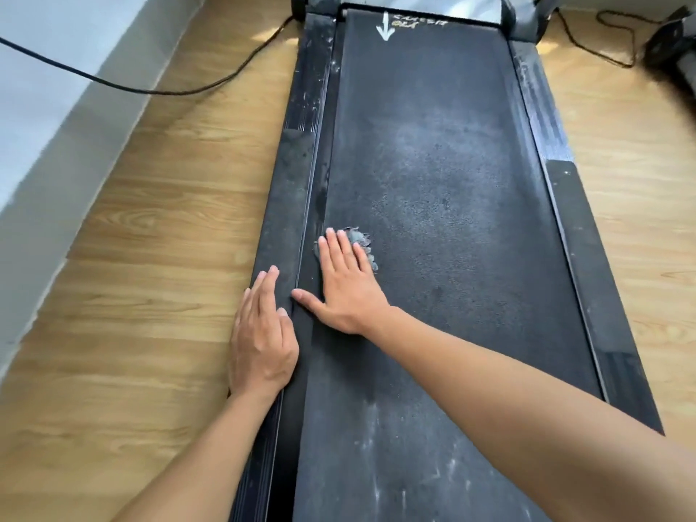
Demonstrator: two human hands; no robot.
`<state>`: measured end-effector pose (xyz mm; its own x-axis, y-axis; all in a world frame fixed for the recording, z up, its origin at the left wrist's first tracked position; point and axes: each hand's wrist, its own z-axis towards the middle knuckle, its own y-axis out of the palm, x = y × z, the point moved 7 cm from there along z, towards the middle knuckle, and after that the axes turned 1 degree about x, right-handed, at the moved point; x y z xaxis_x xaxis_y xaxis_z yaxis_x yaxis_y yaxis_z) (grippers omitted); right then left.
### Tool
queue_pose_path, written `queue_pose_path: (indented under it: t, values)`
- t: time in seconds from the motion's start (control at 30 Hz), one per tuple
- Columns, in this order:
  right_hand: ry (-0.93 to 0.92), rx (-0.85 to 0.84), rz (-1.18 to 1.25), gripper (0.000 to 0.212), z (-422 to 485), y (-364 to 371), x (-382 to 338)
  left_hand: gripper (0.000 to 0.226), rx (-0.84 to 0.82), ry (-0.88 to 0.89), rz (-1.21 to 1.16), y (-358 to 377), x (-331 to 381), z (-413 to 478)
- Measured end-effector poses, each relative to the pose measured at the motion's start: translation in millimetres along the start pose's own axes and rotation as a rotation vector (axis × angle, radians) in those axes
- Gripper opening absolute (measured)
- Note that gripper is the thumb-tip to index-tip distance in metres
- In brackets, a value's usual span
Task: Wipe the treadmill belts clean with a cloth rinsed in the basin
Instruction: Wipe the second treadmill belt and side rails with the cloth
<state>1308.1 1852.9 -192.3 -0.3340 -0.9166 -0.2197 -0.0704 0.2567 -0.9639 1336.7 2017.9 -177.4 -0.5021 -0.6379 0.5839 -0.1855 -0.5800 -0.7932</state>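
A black treadmill belt runs away from me, dusty grey in its middle and streaked white near me. My right hand lies flat on the belt's left part, pressing a small grey cloth whose frayed edge shows past the fingertips. My left hand rests flat on the treadmill's left side rail, fingers together, holding nothing. No basin is in view.
Wooden floor lies on both sides of the treadmill. A black cable runs across the floor at the far left by a pale wall. More cables and a dark object sit at the far right.
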Motion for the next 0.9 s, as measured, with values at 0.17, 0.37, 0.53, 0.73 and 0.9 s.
queue_pose_path:
  t: [0.17,0.37,0.53,0.73,0.9]
  values:
    - [-0.164,-0.01,-0.083,0.099,-19.1,-3.2,22.4,0.065,0.005,-0.016,-0.023,0.0,-0.9,-0.1]
    - [0.21,0.039,-0.013,0.099,-95.4,-28.2,167.2,0.065,0.01,0.042,0.038,-1.6,8.4,-1.2]
    - [0.581,0.04,0.053,0.108,-185.6,-38.5,279.0,0.064,0.008,0.049,0.035,-1.5,7.3,-0.7]
    - [0.919,0.17,0.263,0.127,-174.9,-33.7,253.9,0.057,-0.003,0.05,0.001,0.7,1.4,-0.5]
    - [0.592,0.098,0.11,0.13,-108.4,-20.4,163.2,0.053,-0.001,0.065,-0.027,1.1,-0.3,-0.5]
